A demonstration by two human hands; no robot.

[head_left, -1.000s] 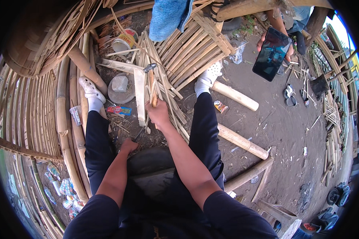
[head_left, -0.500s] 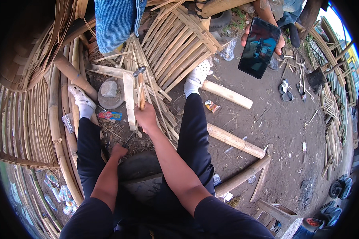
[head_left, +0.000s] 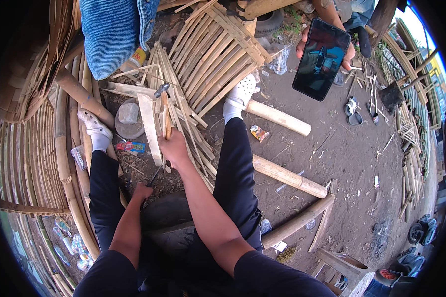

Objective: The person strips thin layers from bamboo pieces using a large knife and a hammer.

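Downward fisheye view from the head

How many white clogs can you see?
2: the left clog, left of the grey stone; the right clog, near the slatted panel. Others may be hidden.

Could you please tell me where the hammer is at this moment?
In the head view, the hammer is left of centre, gripped in the right hand, with a pale board just to its left.
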